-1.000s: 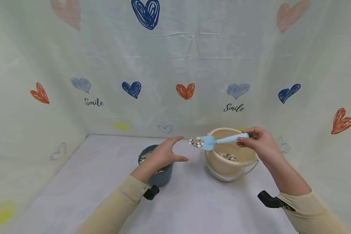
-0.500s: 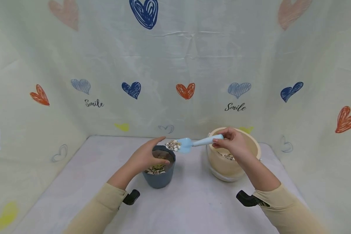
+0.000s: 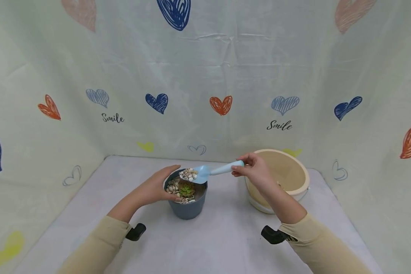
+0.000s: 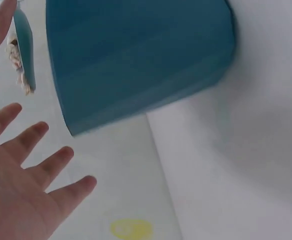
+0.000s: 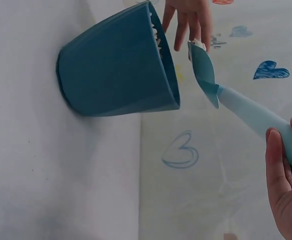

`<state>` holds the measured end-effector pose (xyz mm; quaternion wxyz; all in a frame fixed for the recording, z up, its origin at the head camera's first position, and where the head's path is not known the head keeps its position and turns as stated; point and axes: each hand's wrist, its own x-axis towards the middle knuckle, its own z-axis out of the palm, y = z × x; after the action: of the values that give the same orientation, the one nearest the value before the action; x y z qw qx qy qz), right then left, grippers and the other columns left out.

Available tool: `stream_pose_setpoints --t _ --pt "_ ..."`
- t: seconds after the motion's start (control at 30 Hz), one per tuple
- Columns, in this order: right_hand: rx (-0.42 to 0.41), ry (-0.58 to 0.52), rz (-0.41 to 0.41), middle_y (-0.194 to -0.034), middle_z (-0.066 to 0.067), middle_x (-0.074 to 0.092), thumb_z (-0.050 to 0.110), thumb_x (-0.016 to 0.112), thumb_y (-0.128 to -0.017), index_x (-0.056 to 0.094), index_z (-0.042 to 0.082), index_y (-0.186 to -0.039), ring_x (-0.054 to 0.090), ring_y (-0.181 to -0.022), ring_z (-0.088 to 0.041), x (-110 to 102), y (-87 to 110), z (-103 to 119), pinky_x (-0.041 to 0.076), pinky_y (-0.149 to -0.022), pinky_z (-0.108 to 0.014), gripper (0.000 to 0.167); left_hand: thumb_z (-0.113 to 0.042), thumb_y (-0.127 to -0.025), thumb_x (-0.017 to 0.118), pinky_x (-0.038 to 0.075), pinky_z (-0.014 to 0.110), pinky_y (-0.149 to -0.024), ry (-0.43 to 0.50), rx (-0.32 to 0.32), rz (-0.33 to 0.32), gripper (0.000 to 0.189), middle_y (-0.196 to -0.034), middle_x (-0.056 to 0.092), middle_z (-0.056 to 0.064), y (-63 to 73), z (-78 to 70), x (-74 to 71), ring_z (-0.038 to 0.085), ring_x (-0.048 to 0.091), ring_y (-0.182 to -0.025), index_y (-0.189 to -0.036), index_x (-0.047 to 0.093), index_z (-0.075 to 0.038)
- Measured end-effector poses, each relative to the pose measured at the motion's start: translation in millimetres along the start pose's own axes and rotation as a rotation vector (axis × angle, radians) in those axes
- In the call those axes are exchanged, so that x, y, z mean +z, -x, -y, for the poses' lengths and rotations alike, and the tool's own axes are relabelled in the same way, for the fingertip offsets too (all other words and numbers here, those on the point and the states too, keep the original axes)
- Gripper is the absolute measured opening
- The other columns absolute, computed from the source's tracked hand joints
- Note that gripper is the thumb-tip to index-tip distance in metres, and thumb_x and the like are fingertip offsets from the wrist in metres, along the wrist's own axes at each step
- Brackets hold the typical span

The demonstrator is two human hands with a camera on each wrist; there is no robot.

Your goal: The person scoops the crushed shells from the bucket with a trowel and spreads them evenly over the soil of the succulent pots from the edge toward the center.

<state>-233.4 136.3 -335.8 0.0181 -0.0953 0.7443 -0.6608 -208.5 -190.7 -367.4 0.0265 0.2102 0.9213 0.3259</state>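
Observation:
My right hand (image 3: 255, 170) pinches the handle of a light blue trowel (image 3: 203, 173) by its end. Small pebbles (image 3: 188, 174) lie heaped on the blade, which hangs over a blue-grey plant pot (image 3: 188, 210). Inside that pot a green succulent (image 3: 186, 189) is ringed by more pebbles. At the pot's left side is my left hand (image 3: 152, 189), thumb and fingers spread apart near the rim. In the left wrist view its fingers (image 4: 68, 195) are straight and apart from the pot wall. The right wrist view has the trowel blade (image 5: 204, 72) just beyond the pot's opening.
A cream bucket (image 3: 296, 161) stands to the right, partly behind my right forearm. A white cloth (image 3: 222, 236) covers the table. Behind it hangs a curtain (image 3: 191, 68) printed with hearts.
The right hand has carried the loaded trowel leftward from above the bucket to over the plant pot. My left hand has moved left, from across the pot to its left side.

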Motion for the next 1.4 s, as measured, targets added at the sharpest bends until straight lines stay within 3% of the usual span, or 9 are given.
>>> stream_pose_setpoints --t 0.23,0.43,0.7,0.97,1.17,1.4 --pt "0.035 0.017 -0.028 -0.094 -0.016 0.06 -0.006 0.069 -0.087 0.055 -0.01 -0.11 0.069 -0.07 -0.016 17 -2.5 -7 0.058 -0.073 -0.031 0.027 -0.035 -0.071 0.089 0.026 0.061 -0.108 0.014 -0.045 0.11 0.109 -0.154 0.027 0.025 -2.6 23.2 -8.1 0.045 0.024 -0.14 -0.153 0.025 -0.001" --pt "0.013 0.022 -0.028 -0.094 -0.018 0.06 -0.008 0.068 -0.086 0.056 -0.009 -0.109 0.069 -0.071 -0.017 30 -7.8 -12 0.058 -0.072 -0.032 0.025 -0.037 -0.071 0.088 0.025 0.061 -0.109 0.043 -0.082 0.191 0.109 -0.156 0.025 0.022 -6.3 36.9 -15.4 0.044 0.022 -0.141 -0.154 0.025 -0.005" --pt "-0.021 0.042 -0.041 -0.093 -0.018 0.059 -0.01 0.069 -0.085 0.058 -0.01 -0.108 0.069 -0.07 -0.016 43 -10.5 -12 0.058 -0.07 -0.031 0.026 -0.025 -0.074 0.087 0.022 0.063 -0.109 0.186 -0.025 0.321 0.107 -0.158 0.022 0.017 -18.1 53.1 -21.0 0.044 0.02 -0.142 -0.155 0.02 -0.006" --pt "-0.039 0.064 -0.055 -0.094 -0.018 0.06 -0.009 0.07 -0.084 0.06 -0.008 -0.108 0.07 -0.074 -0.02 52 -12.6 -12 0.058 -0.071 -0.032 0.026 -0.013 -0.075 0.086 0.014 0.063 -0.111 0.333 -0.002 0.446 0.111 -0.16 0.011 0.021 -31.2 64.0 -23.7 0.048 0.01 -0.143 -0.157 0.011 -0.01" --pt "-0.05 0.062 -0.062 -0.094 -0.017 0.06 -0.007 0.07 -0.085 0.06 -0.006 -0.107 0.07 -0.073 -0.019 53 -13.0 -13 0.058 -0.07 -0.031 0.025 -0.012 -0.074 0.087 0.013 0.062 -0.112 0.4 -0.038 0.48 0.113 -0.162 0.006 0.016 -33.6 66.4 -22.0 0.045 0.007 -0.144 -0.159 0.012 -0.02" --pt "-0.089 0.094 -0.073 -0.096 -0.016 0.061 -0.005 0.07 -0.086 0.06 -0.005 -0.107 0.069 -0.074 -0.019 53 -14.3 -11 0.058 -0.069 -0.03 0.024 -0.014 -0.075 0.086 0.012 0.061 -0.112 0.404 -0.034 0.478 0.113 -0.162 0.006 0.017 -33.9 65.6 -20.1 0.045 0.006 -0.144 -0.158 0.011 -0.018"
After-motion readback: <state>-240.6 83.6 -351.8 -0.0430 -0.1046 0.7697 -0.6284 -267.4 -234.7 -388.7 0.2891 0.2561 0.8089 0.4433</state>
